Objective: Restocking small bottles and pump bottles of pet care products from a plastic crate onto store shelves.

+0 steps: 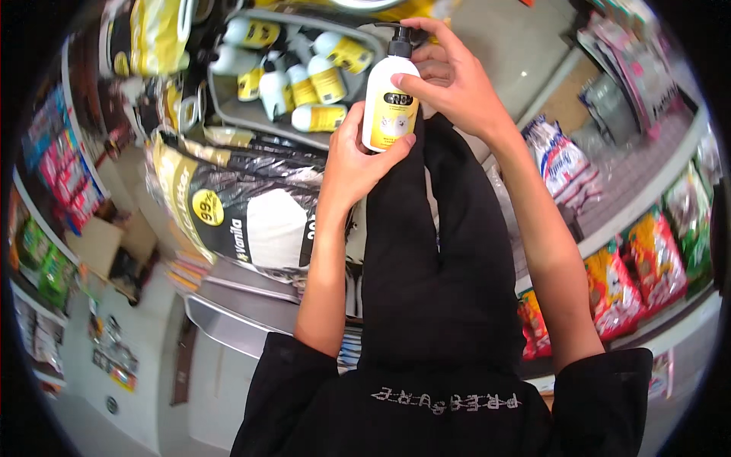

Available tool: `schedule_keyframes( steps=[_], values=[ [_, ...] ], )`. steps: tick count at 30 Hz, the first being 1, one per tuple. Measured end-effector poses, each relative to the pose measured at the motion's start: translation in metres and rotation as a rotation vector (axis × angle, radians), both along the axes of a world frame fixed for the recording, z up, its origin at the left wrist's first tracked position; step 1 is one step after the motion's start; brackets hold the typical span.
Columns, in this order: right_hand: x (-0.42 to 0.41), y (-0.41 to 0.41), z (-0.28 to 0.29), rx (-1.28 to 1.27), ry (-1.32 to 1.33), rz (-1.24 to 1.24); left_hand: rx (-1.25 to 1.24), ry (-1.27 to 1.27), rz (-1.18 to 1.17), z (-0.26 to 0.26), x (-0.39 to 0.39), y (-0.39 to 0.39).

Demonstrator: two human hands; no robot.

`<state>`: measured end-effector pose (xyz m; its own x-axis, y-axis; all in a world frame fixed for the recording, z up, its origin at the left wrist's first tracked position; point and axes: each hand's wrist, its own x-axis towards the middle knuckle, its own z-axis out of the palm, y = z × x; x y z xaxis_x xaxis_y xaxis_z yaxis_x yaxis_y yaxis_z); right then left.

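Observation:
A white pump bottle [390,103] with a yellow label and a black pump head is held upright before me, its printed front facing the camera. My left hand [361,151] grips its lower part, the thumb across the bottom of the label. At the upper part is my right hand [448,80], its thumb on the bottle's shoulder and its index finger by the black pump; the other fingers are partly hidden behind the bottle. Just left of it, a grey plastic bin [228,117] holds several similar bottles lying at various angles.
Large plastic bags of cat litter [268,223] lie below the bin on the left. Shelves with colourful pet food bags [657,257] run along the right. More packs [63,183] fill shelves at far left, near an open cardboard box [97,245].

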<state>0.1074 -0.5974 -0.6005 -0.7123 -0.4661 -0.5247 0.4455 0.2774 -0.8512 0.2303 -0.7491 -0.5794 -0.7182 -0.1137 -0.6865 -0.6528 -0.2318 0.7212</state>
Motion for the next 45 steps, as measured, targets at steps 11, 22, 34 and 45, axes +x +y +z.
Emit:
schedule_keyframes(
  steps=[11,22,34,45],
  values=[
    [0.025,0.176,0.126,0.08,0.094,-0.553,-0.12,0.249,-0.659,0.102,-0.077,0.13],
    [0.064,0.248,0.282,-0.012,0.463,-0.883,-0.066,0.509,-0.907,0.253,-0.092,0.211],
    [0.041,0.281,0.43,-0.021,0.81,-0.985,0.09,0.832,-0.968,0.376,-0.146,0.262],
    [-0.036,0.329,0.504,0.245,1.178,-1.176,0.333,1.15,-1.153,0.425,-0.277,0.345]
  ],
)
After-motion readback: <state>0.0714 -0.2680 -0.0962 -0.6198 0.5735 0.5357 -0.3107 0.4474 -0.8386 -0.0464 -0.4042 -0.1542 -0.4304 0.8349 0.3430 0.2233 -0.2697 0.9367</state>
